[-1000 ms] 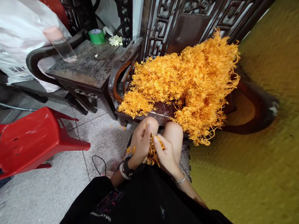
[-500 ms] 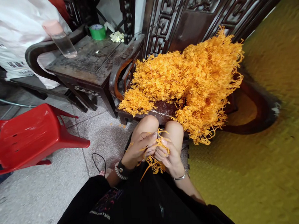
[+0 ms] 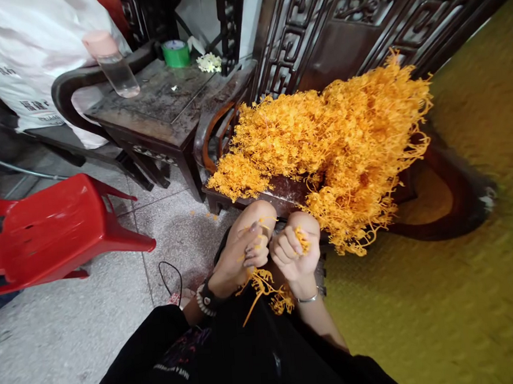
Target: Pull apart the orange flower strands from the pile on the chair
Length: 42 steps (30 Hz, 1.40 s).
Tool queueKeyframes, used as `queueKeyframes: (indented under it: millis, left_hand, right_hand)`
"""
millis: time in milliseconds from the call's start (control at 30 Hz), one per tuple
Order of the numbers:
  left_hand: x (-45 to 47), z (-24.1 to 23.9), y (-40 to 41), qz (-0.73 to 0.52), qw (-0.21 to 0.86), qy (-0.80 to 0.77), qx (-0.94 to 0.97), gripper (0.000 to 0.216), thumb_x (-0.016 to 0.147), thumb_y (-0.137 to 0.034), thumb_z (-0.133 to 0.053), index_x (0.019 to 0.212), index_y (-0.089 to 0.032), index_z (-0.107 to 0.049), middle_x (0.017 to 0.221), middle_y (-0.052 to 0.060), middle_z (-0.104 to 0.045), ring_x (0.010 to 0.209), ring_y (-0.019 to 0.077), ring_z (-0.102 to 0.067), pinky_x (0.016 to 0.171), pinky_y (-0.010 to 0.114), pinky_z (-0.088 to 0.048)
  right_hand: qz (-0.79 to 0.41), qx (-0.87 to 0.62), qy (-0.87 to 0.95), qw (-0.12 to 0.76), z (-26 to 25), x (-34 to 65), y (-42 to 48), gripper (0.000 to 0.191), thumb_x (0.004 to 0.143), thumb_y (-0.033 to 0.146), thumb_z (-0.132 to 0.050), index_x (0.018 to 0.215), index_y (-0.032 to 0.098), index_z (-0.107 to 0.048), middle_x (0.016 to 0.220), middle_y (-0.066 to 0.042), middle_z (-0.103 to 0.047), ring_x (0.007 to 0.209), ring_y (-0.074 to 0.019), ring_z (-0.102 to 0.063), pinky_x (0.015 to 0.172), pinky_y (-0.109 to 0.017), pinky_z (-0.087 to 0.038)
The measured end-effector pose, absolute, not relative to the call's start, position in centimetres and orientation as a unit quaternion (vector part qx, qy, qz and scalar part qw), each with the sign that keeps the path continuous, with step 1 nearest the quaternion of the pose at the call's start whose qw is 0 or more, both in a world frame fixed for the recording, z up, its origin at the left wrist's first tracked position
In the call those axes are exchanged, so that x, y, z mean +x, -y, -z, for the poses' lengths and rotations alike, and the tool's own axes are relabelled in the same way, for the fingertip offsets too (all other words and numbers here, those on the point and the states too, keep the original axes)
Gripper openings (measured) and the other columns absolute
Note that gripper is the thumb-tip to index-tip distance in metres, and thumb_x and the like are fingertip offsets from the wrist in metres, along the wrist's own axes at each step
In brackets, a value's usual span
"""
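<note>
A big heap of orange plastic flower sprigs lies on the seat of a dark wooden chair in front of my knees. My left hand is closed on thin orange strands, just above my lap. My right hand is a fist around a small tuft of orange pieces, right beside the left. A loose bunch of orange sprigs rests on my black clothing below both hands.
A red plastic stool lies tipped on the grey floor at the left. A dark side table carries a clear bottle, a green tape roll and white flowers. White sacks sit behind. A yellow woven surface fills the right.
My hands were pressed together around one orange bunch. They have pulled apart: the right now clenches a small tuft, and the rest of the bunch has dropped onto my lap.
</note>
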<state>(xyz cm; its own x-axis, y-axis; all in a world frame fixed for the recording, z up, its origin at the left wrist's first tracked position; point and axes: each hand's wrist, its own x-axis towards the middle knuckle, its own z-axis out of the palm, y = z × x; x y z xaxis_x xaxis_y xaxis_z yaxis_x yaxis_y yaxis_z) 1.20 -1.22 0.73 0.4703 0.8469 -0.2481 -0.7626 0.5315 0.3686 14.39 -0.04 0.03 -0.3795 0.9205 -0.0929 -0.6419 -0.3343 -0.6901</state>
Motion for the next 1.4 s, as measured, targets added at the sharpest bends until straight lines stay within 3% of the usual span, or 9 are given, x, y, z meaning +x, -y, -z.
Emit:
queueKeyframes:
  millis: [133,233,367,467,567,833,1000,1233,1400]
  left_hand:
    - [-0.2,-0.7,1.0,-0.5,0.839,-0.213,0.04,0.052,0.095,-0.039,-0.048,0.052,-0.018,-0.025,0.041,-0.01,-0.017,0.03,0.0014,-0.012,0.035,0.015,-0.02]
    - [-1.6,-0.8,0.5,-0.541,0.816,-0.203,0.007,0.051,0.097,-0.037,-0.041,0.053,-0.018,-0.025,0.043,-0.01,-0.014,0.031,0.002,-0.008,0.034,0.014,-0.019]
    - [-3.0,-1.0,-0.2,-0.555,0.807,-0.199,-0.003,0.043,0.097,-0.031,-0.042,0.058,-0.018,-0.031,0.048,-0.01,-0.017,0.033,0.0018,-0.008,0.034,0.012,-0.018]
    - [-3.8,-1.1,-0.4,-0.564,0.806,-0.182,-0.006,0.039,0.098,-0.026,-0.039,0.061,-0.017,-0.034,0.05,-0.009,-0.021,0.034,0.002,-0.012,0.035,0.012,-0.022]
    - [-4.6,-0.9,-0.3,-0.585,0.795,-0.162,-0.013,0.034,0.098,-0.021,-0.037,0.064,-0.017,-0.036,0.052,-0.008,-0.024,0.035,0.002,-0.016,0.036,0.011,-0.023]
    - [-5.9,-0.2,-0.4,-0.628,0.757,-0.179,-0.022,0.031,0.095,-0.019,-0.044,0.065,-0.018,-0.035,0.054,-0.008,-0.024,0.036,0.0023,-0.021,0.038,0.014,-0.025]
    - [-5.5,-0.5,-1.2,-0.646,0.73,-0.223,0.011,0.011,0.089,-0.018,-0.056,0.079,-0.015,-0.052,0.065,-0.005,-0.043,0.044,0.0012,-0.035,0.044,0.014,-0.033]
    - [-4.1,-0.8,-1.6,-0.695,0.662,-0.28,0.016,0.002,0.085,-0.016,-0.06,0.086,-0.015,-0.061,0.084,0.0,-0.062,0.071,0.0071,-0.059,0.068,0.018,-0.049]
    - [-3.9,-0.8,-0.9,-0.709,0.65,-0.271,0.019,0.002,0.083,-0.014,-0.062,0.085,-0.015,-0.062,0.085,0.0,-0.065,0.078,0.0094,-0.065,0.076,0.021,-0.052]
  right_hand:
    - [-0.76,-0.318,0.311,0.474,-0.1,14.0,-1.1,0.048,0.081,0.052,-0.048,0.05,0.023,-0.027,0.039,0.009,-0.019,0.032,-0.0077,-0.01,0.031,-0.021,-0.015]
    - [-0.686,-0.37,0.41,0.474,0.5,13.7,-3.0,0.044,0.086,0.055,-0.044,0.056,0.024,-0.037,0.044,0.007,-0.027,0.036,-0.0096,-0.021,0.037,-0.023,-0.026]
    - [-0.382,-0.479,0.649,0.452,2.3,13.1,-8.5,0.047,0.093,0.057,-0.031,0.064,0.023,-0.041,0.058,0.002,-0.043,0.051,-0.0127,-0.04,0.052,-0.026,-0.039]
    - [-0.305,-0.49,0.697,0.426,3.9,12.0,-14.1,0.04,0.093,0.052,-0.039,0.07,0.022,-0.049,0.068,-0.002,-0.05,0.067,-0.0173,-0.049,0.07,-0.031,-0.043]
    - [-0.161,-0.482,0.815,0.279,5.5,10.2,-19.0,0.039,0.097,0.04,-0.03,0.099,0.017,-0.061,0.1,-0.013,-0.061,0.099,-0.0258,-0.052,0.091,-0.038,-0.04]
    - [-0.118,-0.456,0.866,0.167,8.5,8.3,-23.3,0.056,0.086,0.036,-0.057,0.134,0.009,-0.05,0.133,-0.02,-0.054,0.123,-0.0349,-0.042,0.105,-0.049,-0.03]
    - [-0.114,-0.45,0.876,0.131,8.4,9.9,-23.5,0.068,0.081,0.043,-0.063,0.138,0.01,-0.047,0.141,-0.018,-0.048,0.132,-0.034,-0.036,0.112,-0.05,-0.021]
    - [-0.099,-0.471,0.869,0.112,9.1,8.4,-23.7,0.048,0.094,0.02,-0.034,0.138,0.005,-0.045,0.148,-0.022,-0.039,0.139,-0.0329,-0.028,0.113,-0.05,-0.02]
    - [-0.111,-0.468,0.872,0.096,8.6,7.9,-23.2,0.053,0.091,0.018,-0.04,0.143,0.01,-0.04,0.154,-0.022,-0.029,0.143,-0.0358,-0.024,0.113,-0.056,-0.02]
